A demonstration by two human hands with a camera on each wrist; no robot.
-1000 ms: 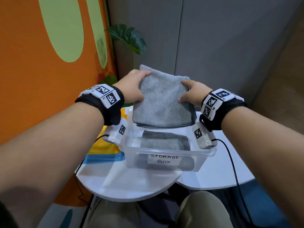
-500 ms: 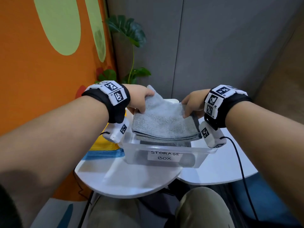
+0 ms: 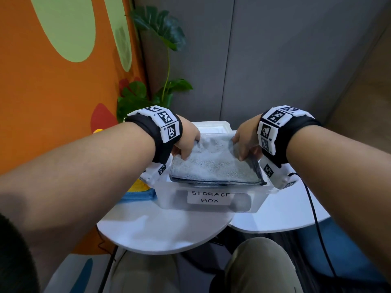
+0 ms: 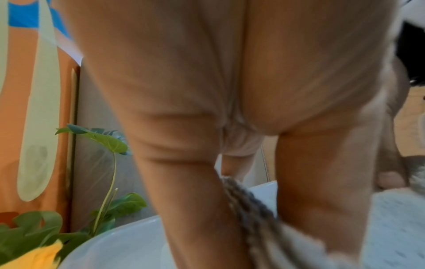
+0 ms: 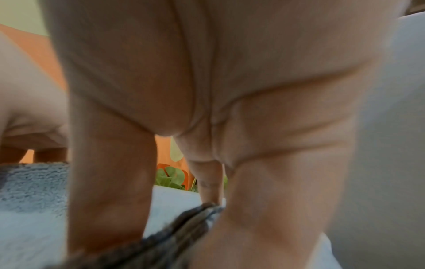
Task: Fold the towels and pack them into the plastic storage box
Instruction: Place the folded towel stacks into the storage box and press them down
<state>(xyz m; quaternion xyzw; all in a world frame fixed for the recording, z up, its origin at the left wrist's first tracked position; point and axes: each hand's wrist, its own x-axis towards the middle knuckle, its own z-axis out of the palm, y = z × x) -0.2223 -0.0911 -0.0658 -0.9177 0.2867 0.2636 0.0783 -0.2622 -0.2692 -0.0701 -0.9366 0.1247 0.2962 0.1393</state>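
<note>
Head view: orange-and-green wall (image 3: pixel 53 85) left, grey panels far, white round table (image 3: pixel 165 231) near, bearing the clear storage box (image 3: pixel 211 205); folded grey towel (image 3: pixel 213 166) at the box's rim, pinched at its left edge by the left hand (image 3: pixel 186 142), at its right by the right hand (image 3: pixel 245 142). Left wrist: thumb and fingers (image 4: pixel 197 209) clamped on the towel's stacked edge. Right wrist: same clamp on the opposite edge.

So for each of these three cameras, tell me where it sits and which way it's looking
Head: on the person's head, looking forward and down at the storage box on the white table; both forearms, left hand, right hand and knees show.
Left wrist: under the left wrist, looking along the fingers pinching the grey towel.
Right wrist: under the right wrist, looking along its fingers.
Shared: all three see the towel.
</note>
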